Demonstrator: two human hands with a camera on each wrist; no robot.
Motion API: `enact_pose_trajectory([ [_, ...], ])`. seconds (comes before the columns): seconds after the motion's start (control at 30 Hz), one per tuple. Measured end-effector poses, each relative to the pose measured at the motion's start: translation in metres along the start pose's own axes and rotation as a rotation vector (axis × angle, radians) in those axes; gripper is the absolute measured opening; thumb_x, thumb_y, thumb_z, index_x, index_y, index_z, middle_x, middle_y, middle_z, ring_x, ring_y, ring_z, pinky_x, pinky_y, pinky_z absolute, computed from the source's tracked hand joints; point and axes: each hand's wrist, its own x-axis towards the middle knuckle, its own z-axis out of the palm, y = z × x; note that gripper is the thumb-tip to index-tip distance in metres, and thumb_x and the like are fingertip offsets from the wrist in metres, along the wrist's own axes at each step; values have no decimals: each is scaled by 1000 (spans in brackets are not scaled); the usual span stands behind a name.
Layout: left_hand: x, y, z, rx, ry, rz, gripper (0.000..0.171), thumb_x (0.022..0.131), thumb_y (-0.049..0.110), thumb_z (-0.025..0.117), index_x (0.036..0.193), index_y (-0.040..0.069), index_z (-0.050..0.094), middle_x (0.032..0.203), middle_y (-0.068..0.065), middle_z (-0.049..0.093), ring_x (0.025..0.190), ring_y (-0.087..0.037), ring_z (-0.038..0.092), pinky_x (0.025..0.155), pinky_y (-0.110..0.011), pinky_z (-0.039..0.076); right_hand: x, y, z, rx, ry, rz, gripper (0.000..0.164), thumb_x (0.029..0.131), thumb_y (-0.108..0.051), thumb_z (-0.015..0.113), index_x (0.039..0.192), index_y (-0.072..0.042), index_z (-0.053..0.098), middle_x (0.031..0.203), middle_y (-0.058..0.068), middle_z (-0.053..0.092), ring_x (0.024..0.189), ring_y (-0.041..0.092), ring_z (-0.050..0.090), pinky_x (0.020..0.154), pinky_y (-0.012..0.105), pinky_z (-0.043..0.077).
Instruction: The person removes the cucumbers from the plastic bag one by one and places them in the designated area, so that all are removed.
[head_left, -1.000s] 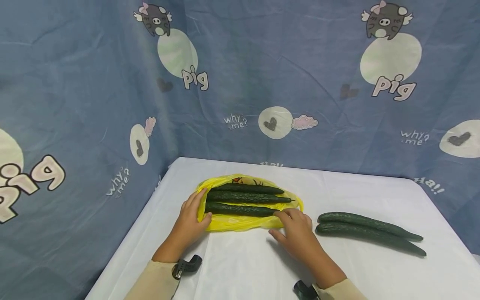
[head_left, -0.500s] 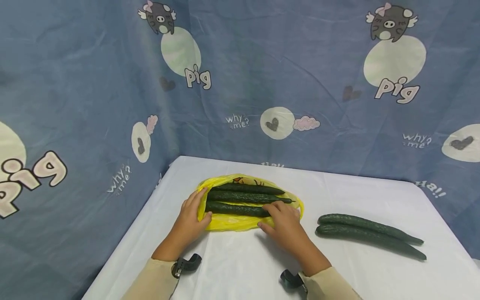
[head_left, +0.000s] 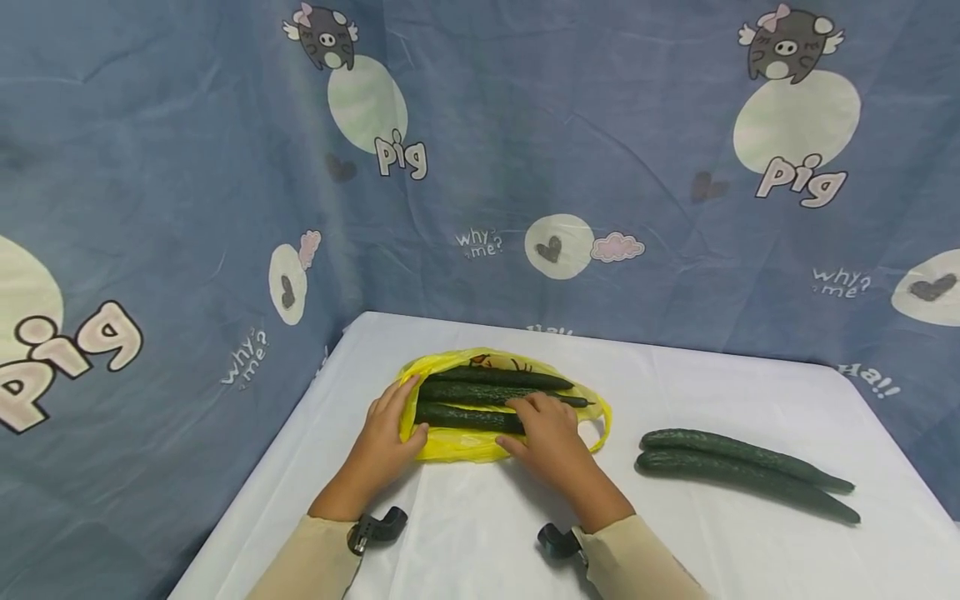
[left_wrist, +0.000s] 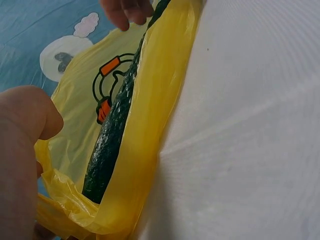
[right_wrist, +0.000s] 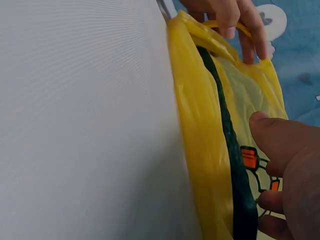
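A yellow plastic bag (head_left: 461, 449) lies on its side with its mouth spread. Three dark green cucumbers lie in it side by side: a front one (head_left: 465, 417), a middle one (head_left: 476, 393) and a back one (head_left: 502, 377). At the bag's left end my left hand (head_left: 381, 437) holds the edge, thumb in front and fingers behind. My right hand (head_left: 551, 437) reaches over the bag's right part, its fingers loosely bent at the front cucumber and covering that cucumber's right end. In the right wrist view, the right thumb (right_wrist: 280, 135) stands apart from the fingers.
Two more cucumbers lie together right of the bag, a front one (head_left: 738, 479) and a back one (head_left: 731, 448). The white-covered table (head_left: 480, 533) meets a blue pig-print cloth (head_left: 450, 100) behind and at the left.
My right hand has slid left along the front cucumber, from its right tip toward the bag's middle. My left hand has stayed on the bag's edge; the head view has shifted slightly.
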Motion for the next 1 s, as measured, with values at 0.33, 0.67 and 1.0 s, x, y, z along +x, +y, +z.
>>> enact_pose_trajectory([
  [0.33, -1, 1, -1, -13, -10, 7, 81, 94, 24, 71, 166, 25, 32, 168, -13, 32, 147, -42, 36, 113, -69, 36, 16, -5, 9, 21, -31, 25, 65, 96, -53, 71, 150, -20, 56, 147, 10, 54, 138, 35, 50, 114, 61, 35],
  [0.67, 0, -1, 1, -12, 8, 8, 82, 94, 23, 71, 165, 25, 32, 167, -13, 33, 146, -42, 37, 113, -69, 37, 36, -14, 12, 19, -72, 42, 72, 95, -57, 70, 155, -23, 51, 149, 9, 51, 139, 35, 43, 115, 63, 32],
  [1.0, 0, 1, -1, -9, -8, 2, 82, 94, 24, 71, 165, 26, 32, 168, -13, 32, 147, -43, 35, 114, -69, 36, 46, -26, 22, 21, -55, 55, 73, 92, -54, 74, 155, -24, 51, 148, 10, 52, 138, 36, 44, 116, 64, 30],
])
